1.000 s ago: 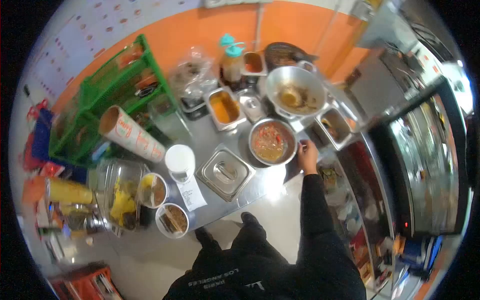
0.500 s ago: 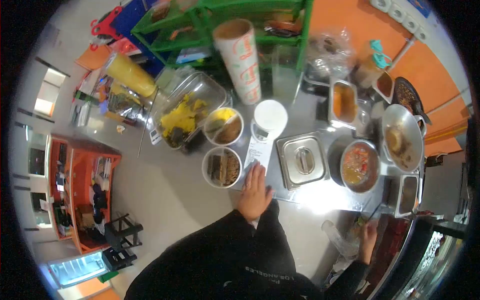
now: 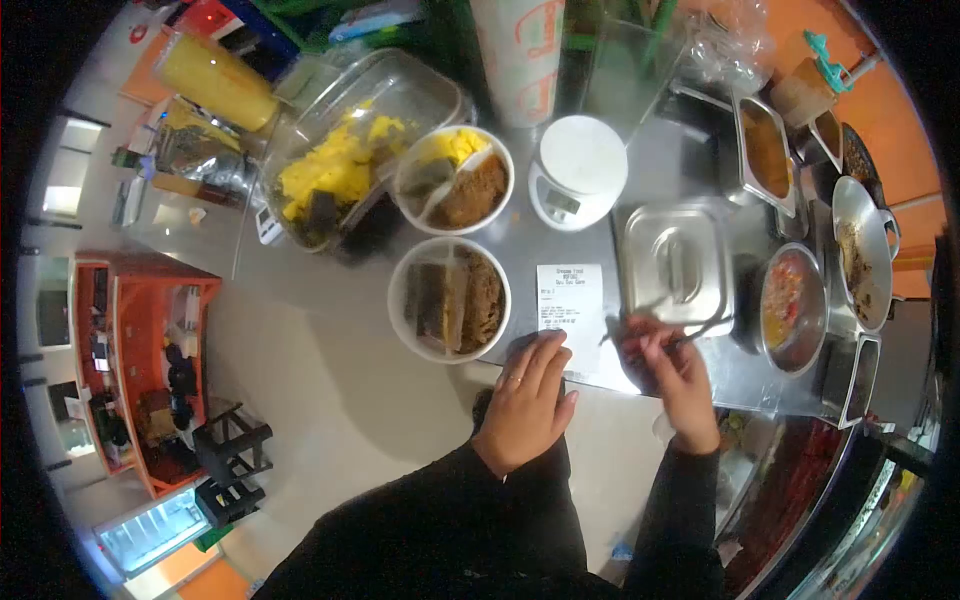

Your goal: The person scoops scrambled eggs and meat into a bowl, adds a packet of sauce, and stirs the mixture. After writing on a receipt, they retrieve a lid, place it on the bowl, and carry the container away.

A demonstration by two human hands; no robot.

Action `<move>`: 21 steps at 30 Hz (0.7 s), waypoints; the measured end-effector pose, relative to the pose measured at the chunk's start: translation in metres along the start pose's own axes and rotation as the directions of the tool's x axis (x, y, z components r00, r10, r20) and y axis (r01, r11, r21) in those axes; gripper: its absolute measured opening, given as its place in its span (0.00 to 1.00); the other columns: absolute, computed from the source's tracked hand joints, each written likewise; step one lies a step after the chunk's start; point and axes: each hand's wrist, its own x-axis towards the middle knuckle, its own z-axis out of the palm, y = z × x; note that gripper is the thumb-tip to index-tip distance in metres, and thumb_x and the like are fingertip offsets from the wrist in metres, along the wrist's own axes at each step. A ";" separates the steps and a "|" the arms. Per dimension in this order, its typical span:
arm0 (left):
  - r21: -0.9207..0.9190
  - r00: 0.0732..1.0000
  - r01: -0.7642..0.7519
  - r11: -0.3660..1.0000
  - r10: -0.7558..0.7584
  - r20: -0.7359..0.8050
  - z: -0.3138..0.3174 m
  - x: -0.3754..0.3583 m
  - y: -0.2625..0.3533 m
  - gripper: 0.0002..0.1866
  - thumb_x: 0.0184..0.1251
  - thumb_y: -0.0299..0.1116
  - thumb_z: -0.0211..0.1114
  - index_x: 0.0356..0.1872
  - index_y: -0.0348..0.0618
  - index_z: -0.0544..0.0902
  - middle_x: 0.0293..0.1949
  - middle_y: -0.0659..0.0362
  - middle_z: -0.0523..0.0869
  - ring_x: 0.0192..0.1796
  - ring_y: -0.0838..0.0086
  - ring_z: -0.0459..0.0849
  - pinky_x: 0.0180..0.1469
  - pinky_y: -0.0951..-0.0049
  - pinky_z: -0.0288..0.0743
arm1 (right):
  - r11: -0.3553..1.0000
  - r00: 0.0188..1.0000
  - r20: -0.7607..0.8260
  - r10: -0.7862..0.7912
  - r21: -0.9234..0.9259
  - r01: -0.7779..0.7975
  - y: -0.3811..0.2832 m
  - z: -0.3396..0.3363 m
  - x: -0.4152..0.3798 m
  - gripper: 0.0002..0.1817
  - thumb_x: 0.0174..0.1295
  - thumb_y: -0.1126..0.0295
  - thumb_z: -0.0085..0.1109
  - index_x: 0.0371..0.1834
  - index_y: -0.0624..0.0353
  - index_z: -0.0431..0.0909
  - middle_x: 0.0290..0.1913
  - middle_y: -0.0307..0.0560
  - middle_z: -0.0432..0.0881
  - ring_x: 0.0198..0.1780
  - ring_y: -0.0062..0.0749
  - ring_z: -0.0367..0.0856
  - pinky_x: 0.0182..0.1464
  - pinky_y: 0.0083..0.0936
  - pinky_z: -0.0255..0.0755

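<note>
My left hand [image 3: 527, 402] lies with its fingers stretched out over the lower left edge of a printed paper slip [image 3: 570, 300] on the metal table. Just right of the slip, my right hand [image 3: 672, 375] is closed, blurred by motion, with something thin and dark between its fingers that I cannot make out. Left of the slip stands a round white bowl [image 3: 398, 325] with dark and brown food on two sides of a divider. Behind it is a similar bowl [image 3: 402, 200] with yellow and brown food. A white scale [image 3: 583, 160] stands behind the slip.
A lidded steel container [image 3: 677, 262] is right of the slip, then a metal bowl of reddish food [image 3: 790, 310] and a pan [image 3: 862, 260]. A clear tub of yellow food [image 3: 330, 180] stands at the back left. A tall printed cup stack [image 3: 520, 60] is behind the scale.
My right hand has come up from the lower right to beside the slip. The slip now lies nearer the table's front edge, apart from the scale, and the view has moved closer.
</note>
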 end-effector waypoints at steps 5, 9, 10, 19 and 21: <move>0.072 0.999 -0.052 0.996 0.052 0.009 -0.011 0.000 -0.004 0.31 0.63 0.38 0.68 0.66 0.41 0.73 0.69 0.47 0.68 0.72 0.50 0.65 0.74 0.49 0.56 | 0.994 0.993 0.037 -0.108 -0.030 0.109 -0.005 0.015 0.029 0.04 0.72 0.76 0.57 0.44 0.59 0.72 0.43 0.39 0.78 0.44 0.21 0.79 0.48 0.20 0.74; 0.134 0.996 -0.088 0.987 0.083 0.039 -0.014 0.002 -0.005 0.31 0.61 0.41 0.69 0.67 0.49 0.75 0.68 0.51 0.70 0.72 0.53 0.67 0.71 0.52 0.59 | 0.975 0.986 0.110 -0.122 -0.173 0.140 0.015 0.058 0.050 0.06 0.67 0.78 0.62 0.43 0.62 0.75 0.36 0.37 0.78 0.36 0.15 0.78 0.37 0.15 0.73; 0.118 0.998 -0.057 0.991 0.054 0.031 -0.013 0.002 -0.008 0.31 0.61 0.42 0.69 0.67 0.50 0.75 0.68 0.52 0.70 0.72 0.54 0.67 0.71 0.53 0.60 | 0.954 0.988 0.112 -0.110 -0.265 0.137 0.017 0.058 0.054 0.06 0.66 0.78 0.63 0.41 0.62 0.75 0.35 0.36 0.79 0.36 0.14 0.77 0.37 0.15 0.73; 0.253 0.998 -0.029 0.967 0.043 -0.051 -0.001 -0.002 -0.024 0.30 0.63 0.49 0.65 0.67 0.56 0.77 0.70 0.58 0.71 0.72 0.60 0.68 0.68 0.55 0.63 | 0.836 0.955 0.108 -0.277 -0.464 0.295 0.030 0.066 0.056 0.06 0.64 0.78 0.65 0.39 0.64 0.76 0.33 0.42 0.80 0.33 0.19 0.77 0.35 0.18 0.71; 0.274 0.997 -0.033 0.961 0.050 -0.053 0.002 -0.004 -0.025 0.29 0.65 0.50 0.63 0.67 0.57 0.78 0.70 0.58 0.72 0.73 0.60 0.68 0.68 0.56 0.64 | 0.866 0.977 0.079 -0.198 -0.453 0.213 0.024 0.071 0.054 0.06 0.64 0.78 0.65 0.39 0.64 0.76 0.33 0.43 0.80 0.33 0.20 0.77 0.35 0.19 0.72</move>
